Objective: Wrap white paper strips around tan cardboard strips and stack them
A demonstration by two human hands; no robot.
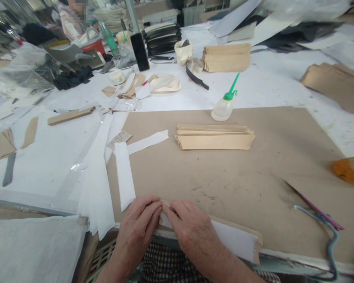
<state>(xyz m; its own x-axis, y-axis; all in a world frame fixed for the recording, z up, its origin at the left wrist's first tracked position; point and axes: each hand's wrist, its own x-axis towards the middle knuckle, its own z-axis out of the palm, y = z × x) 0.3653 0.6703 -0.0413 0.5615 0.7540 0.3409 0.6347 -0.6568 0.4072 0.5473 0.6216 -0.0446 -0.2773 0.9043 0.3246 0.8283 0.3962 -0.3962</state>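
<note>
A tan strip (256, 238) lined with a white strip (234, 240) lies along the table's front edge. My left hand (139, 224) pinches its left end between thumb and fingers. Close beside it, my right hand (191, 226) is closed on the same end, thumb and fingertips on the edge. The fingers cover most of that end. Left of my hands lies a loose white strip (124, 177). Beyond them, a stack of folded tan pieces (215, 142) rests on the brown board (153, 169).
A clear squeeze bottle with a green spout (223, 108) stands behind the stack. Scissors (318, 212) with blue-wrapped handles lie at right, near an amber object (351, 171). Long white strips (97, 188) overhang the front edge at left. A phone (139, 52) stands upright at the back.
</note>
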